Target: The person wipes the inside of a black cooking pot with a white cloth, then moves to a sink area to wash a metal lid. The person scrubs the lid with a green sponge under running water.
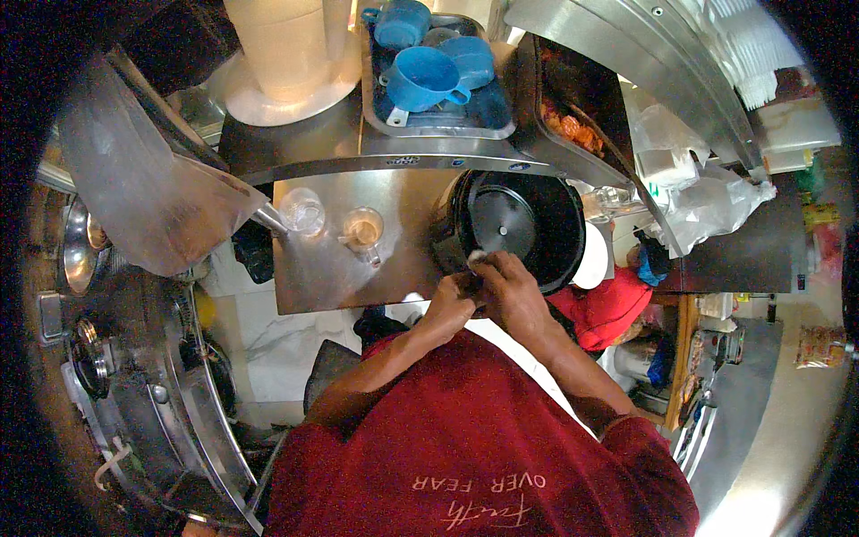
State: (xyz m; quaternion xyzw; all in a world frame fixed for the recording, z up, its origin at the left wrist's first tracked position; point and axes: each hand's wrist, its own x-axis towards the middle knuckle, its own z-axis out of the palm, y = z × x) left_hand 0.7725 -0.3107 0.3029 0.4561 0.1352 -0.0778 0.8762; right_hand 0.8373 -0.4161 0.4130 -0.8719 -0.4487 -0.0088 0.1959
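Observation:
My left hand (pixel 451 307) and my right hand (pixel 515 290) meet over the near rim of a deep black round container (pixel 500 221). At the fingertips of my right hand a small whitish thing (pixel 476 258) shows; what it is cannot be made out. The left fingers are curled beside it, and whether they grip anything is hidden. The container's inside looks bare, with a small pale spot at the centre of its bottom. Left of it, on the steel table (pixel 402 282), stand a glass mug (pixel 363 231) holding a brownish drink and a clear glass (pixel 302 212).
Blue mugs (pixel 424 77) sit in a metal tray (pixel 439 127) on a raised shelf. Beside it a deep pan (pixel 577 149) holds orange-red food. A translucent plastic bag (pixel 154 194) hangs at left. A white round plate or lid (pixel 593 258) and another person's red clothing (pixel 607 312) are at right.

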